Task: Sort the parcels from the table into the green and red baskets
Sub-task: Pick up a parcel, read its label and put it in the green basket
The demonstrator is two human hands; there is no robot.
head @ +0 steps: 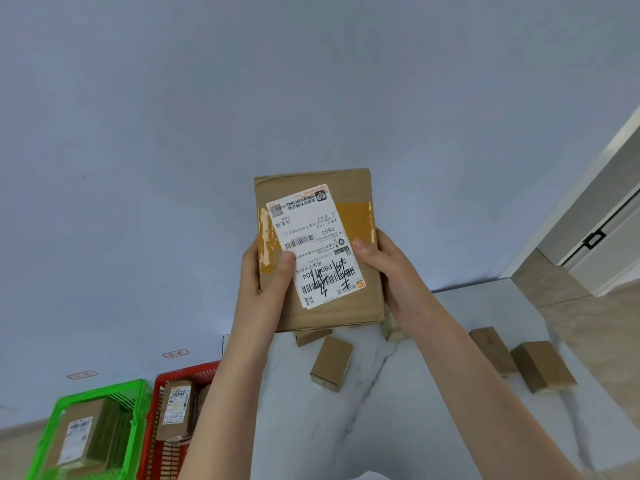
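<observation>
- Several small boxes (pixel 331 363) lie on a marble table (pixel 398 427) by a blue-grey wall (pixel 207 116).
- Left hand (pixel 258 275) and right hand (pixel 384 268) grasp the parcel (pixel 318 251) by its near sides above the table; its long axis points away, label facing the camera.

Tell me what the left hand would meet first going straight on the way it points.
The left hand grips the held parcel; beyond it, nothing shows in its line before the blue wall, though depth is unclear.

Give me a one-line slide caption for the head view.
The left hand and right hand hold a labelled parcel above the table; green basket and red basket beside it are part-filled.
</observation>
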